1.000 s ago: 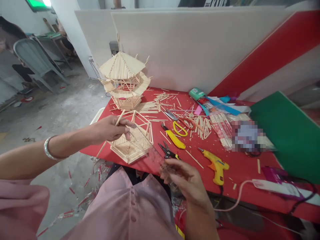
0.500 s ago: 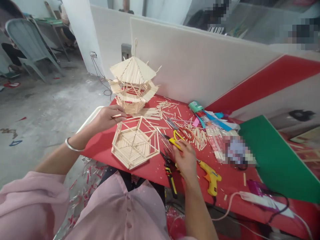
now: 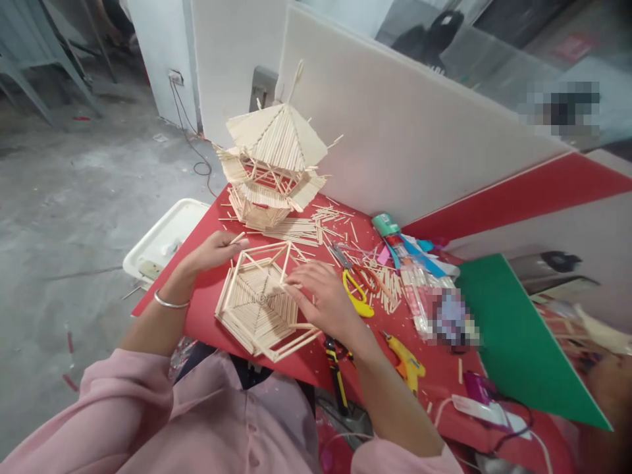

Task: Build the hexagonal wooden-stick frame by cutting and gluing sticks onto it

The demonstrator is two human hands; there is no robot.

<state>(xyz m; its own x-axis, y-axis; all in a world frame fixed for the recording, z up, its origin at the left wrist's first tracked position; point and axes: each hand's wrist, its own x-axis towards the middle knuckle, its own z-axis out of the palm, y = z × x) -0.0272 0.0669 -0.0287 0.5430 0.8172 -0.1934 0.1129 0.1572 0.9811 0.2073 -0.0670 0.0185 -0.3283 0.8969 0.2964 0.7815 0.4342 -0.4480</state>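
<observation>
My left hand (image 3: 217, 251) is closed in a pinch on a short wooden stick (image 3: 237, 238), above the table left of a hexagonal stick frame (image 3: 247, 332). This frame has a floor of closely laid sticks and a raised open rim. Over its right side, my right hand (image 3: 320, 296) has thumb and fingers drawn together; what is between them is hard to make out. The hand hides part of the rim. Yellow-handled scissors (image 3: 363, 304) lie just right of it. Behind the frame stands a tiered stick pagoda (image 3: 281, 141) with sloping roofs.
Loose sticks (image 3: 296, 230) cover the red table (image 3: 190, 289) near the pagoda. Black-and-yellow pliers (image 3: 337, 378) lie at the front edge, a yellow glue gun (image 3: 405, 361) to the right. A green board (image 3: 523, 336) and a power strip (image 3: 488, 411) with cords are farther right.
My right hand has let go of the yellow-handled scissors and moved left over the hexagonal frame. My left hand still holds its stick. The camera view has shifted.
</observation>
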